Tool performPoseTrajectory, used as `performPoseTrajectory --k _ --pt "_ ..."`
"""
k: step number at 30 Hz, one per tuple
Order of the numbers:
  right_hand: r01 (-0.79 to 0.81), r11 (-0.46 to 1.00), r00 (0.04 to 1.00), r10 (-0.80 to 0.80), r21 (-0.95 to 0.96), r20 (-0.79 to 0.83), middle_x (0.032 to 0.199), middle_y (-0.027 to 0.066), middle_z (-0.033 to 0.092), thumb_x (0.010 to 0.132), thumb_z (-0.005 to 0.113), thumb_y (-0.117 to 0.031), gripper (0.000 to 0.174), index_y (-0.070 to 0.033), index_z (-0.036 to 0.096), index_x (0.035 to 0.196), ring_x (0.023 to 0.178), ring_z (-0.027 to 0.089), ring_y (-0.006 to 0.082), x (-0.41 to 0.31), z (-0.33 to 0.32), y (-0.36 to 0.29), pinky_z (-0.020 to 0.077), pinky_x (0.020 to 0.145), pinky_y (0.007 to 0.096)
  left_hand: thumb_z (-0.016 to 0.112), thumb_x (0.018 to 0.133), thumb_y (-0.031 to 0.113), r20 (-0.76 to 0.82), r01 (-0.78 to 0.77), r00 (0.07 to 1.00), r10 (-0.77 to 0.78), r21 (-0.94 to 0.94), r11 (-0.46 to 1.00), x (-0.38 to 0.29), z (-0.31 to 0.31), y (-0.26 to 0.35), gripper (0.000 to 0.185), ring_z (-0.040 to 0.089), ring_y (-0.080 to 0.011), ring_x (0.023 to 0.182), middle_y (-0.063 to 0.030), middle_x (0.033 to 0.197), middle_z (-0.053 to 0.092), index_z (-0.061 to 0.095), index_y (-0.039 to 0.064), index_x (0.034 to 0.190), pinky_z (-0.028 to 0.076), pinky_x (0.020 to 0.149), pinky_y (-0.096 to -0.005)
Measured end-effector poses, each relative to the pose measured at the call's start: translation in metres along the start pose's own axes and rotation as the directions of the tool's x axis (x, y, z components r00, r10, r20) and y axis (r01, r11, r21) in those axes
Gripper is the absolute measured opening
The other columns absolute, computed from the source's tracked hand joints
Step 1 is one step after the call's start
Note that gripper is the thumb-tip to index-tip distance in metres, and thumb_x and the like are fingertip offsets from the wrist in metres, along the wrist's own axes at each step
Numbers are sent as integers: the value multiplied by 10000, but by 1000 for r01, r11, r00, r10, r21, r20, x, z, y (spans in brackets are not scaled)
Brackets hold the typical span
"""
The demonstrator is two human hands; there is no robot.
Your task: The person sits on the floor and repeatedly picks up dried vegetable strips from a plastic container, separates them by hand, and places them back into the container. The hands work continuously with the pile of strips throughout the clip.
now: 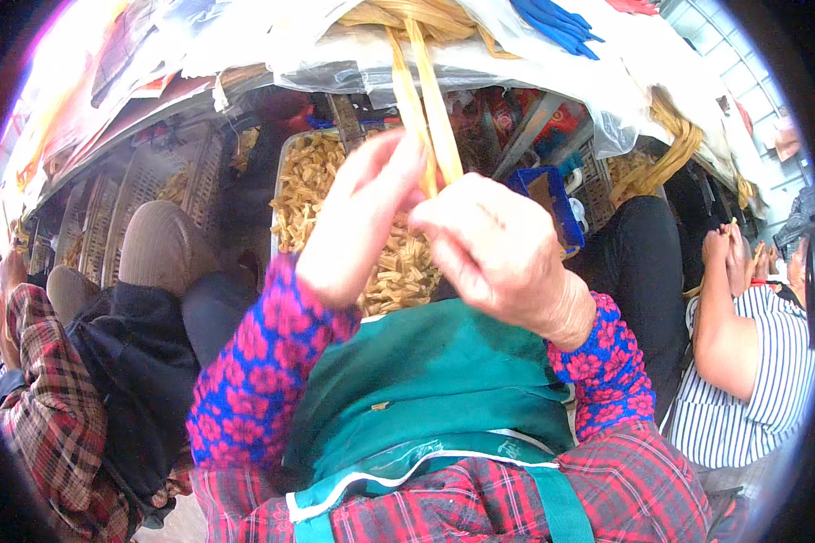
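Two long, flat yellow-brown strips (pixel 435 112), perhaps bean-curd skin, hang from a folded bundle (pixel 414 13) on the plastic-covered table and run down between my hands. My left hand (pixel 370 210), a little blurred, has its fingers closed around the strips from the left. From the right, my right hand (pixel 506 251) pinches their lower part between thumb and bent fingers. The fingertips almost meet, and the strip ends are hidden behind them. Below my hands, in front of my green apron (pixel 421 380), a tub (pixel 276 146) holds many small knotted pieces (pixel 309 180) of similar colour.
A blue box (pixel 570 220) stands right of the tub, under the table edge. Plastic crates (pixel 153 170) are at the left. Another strip bundle (pixel 672 142) hangs over the edge at right. Blue gloves (pixel 557 24) lie on the table. People sit close on both sides.
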State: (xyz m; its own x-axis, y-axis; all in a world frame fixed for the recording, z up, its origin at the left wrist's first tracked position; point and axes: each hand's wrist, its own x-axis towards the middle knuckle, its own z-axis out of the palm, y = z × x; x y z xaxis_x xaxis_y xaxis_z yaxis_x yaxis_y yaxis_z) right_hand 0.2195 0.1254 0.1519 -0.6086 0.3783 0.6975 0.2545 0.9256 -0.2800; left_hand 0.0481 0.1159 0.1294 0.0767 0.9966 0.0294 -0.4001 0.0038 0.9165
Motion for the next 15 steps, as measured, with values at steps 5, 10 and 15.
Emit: performPoseTrajectory --k 5,10,15 --pt "141 988 986 -135 -65 96 863 79 622 779 716 -61 218 -84 672 992 723 645 257 -1 5 -1 543 635 349 534 1047 197 262 169 964 -54 -440 882 72 -17 13 253 459 -66 593 -27 803 559 555 -44 1121 386 508 -210" --pt "-293 796 894 424 530 -143 948 52 675 944 645 -134 222 -26 662 1137 715 607 89 -17 -6 11 500 618 227 507 1048 190 -59 -28 998 37 149 988 -14 16 22 192 376 -38 545 38 766 507 585 37 1133 292 461 -214" --pt "-490 1 710 581 872 399 1062 121 690 1066 469 -392 477 14 537 1306 843 650 127 -12 26 20 537 752 261 566 940 42 265 -226 964 20 776 589 -139 26 -24 144 592 -313 571 -109 728 589 564 33 1083 488 521 -402"
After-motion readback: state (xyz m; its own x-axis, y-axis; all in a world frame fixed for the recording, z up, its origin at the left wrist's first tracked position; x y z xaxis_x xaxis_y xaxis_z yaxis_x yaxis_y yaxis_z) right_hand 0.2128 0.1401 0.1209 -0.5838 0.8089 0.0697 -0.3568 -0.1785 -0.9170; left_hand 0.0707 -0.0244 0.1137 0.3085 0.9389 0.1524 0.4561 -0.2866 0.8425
